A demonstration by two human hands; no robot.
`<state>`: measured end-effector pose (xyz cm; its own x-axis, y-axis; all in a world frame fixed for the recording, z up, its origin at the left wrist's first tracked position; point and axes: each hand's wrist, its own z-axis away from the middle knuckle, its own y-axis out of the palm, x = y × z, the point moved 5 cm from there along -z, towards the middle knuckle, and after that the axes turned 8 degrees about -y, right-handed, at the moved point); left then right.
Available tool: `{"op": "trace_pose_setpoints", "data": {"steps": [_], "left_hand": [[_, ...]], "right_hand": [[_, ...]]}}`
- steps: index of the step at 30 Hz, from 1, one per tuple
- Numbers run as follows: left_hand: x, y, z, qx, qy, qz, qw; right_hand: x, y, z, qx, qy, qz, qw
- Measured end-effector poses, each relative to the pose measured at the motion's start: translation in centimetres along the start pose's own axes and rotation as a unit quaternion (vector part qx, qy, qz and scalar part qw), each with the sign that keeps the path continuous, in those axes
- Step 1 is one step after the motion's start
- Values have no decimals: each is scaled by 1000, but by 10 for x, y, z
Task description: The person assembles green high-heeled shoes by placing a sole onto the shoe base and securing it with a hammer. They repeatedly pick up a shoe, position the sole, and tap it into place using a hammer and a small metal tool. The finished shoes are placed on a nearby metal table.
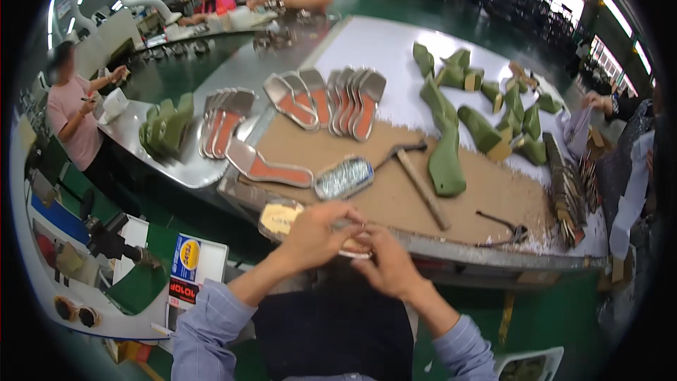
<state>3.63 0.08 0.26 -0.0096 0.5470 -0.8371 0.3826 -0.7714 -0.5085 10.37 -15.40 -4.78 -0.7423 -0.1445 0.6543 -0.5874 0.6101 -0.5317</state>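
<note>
With left hand [324, 230] and right hand [392, 262] we grasp one small pale-rimmed piece [355, 248] before the workbench [465, 250] edge; its handling seems unfinished, but how much remains, we cannot tell.

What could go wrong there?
The pale piece between the left hand and right hand might slip and fall. The hammer could get bumped, since its handle points toward the table edge. The dark tool lies close to that edge, so a nudge might knock it off.
</note>
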Motion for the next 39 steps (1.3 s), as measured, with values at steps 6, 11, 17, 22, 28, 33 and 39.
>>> {"op": "trace_pose_setpoints", "data": {"steps": [6, 11, 17, 22, 28, 33, 39], "left_hand": [[-23, 18, -8, 113, -40, -128, 985], [-12, 18, -7, 94, 3, -176, 980], [-10, 17, -9, 120, -46, -182, 975], [-11, 21, -7, 135, -20, -195, 971], [-12, 20, -5, 116, -6, -189, 975], [-12, 20, -1, 93, 4, -174, 980], [-19, 23, -3, 114, -13, -221, 968]], "right_hand": [[-74, -102, 3, -76, 55, 427, 899], [-101, -94, -25, 131, 200, 417, 877], [-75, -109, -12, -46, 183, 222, 957], [-4, -111, 61, -133, 183, 104, 968], [64, -127, 100, -111, 126, 71, 983], [101, -132, 87, -110, 24, 44, 993], [85, -102, 64, -36, 141, 113, 983]]}}
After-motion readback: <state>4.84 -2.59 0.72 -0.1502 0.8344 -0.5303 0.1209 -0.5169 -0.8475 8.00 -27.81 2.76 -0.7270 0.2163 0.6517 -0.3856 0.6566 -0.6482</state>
